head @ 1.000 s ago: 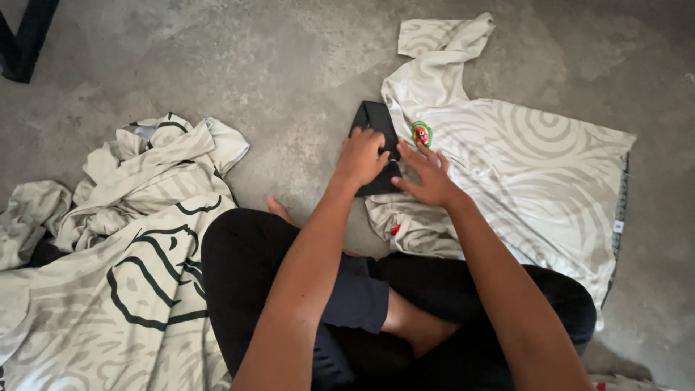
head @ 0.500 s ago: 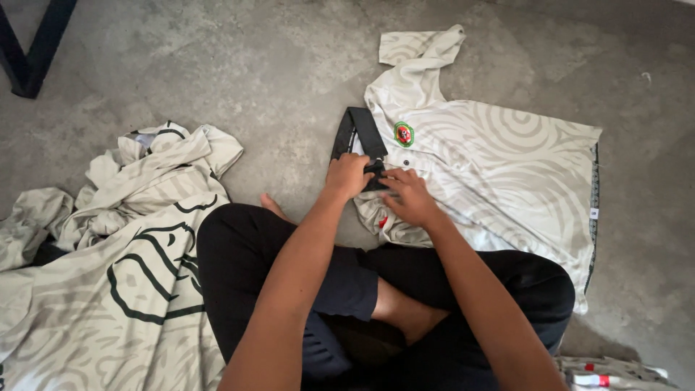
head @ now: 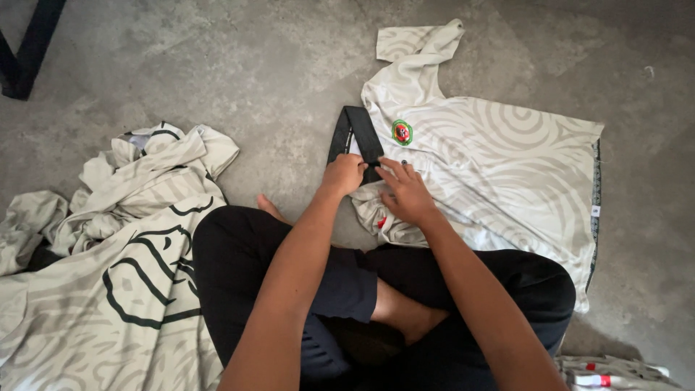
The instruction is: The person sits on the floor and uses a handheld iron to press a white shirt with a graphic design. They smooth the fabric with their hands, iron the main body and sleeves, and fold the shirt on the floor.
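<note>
Item: my left hand [head: 345,174] is curled closed on the black collar [head: 355,137] of the cream patterned shirt [head: 499,174]; my right hand [head: 407,194] lies open, fingers flat on the cloth beside it. The shirt is spread on the concrete floor [head: 275,80], toward its far right. Risk, as I judge it: a tug on the collar against loose fabric could bunch or skew the shirt, and the heap of similar garments [head: 108,253] sits well apart left.

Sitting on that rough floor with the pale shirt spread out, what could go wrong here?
The cream swirl-patterned shirt lies directly on the grey concrete floor, so it may pick up dust. Both hands, left hand and right hand, bunch fabric beside the black collar; that could set creases. The heap of similar shirts nearby might get mixed in.
</note>
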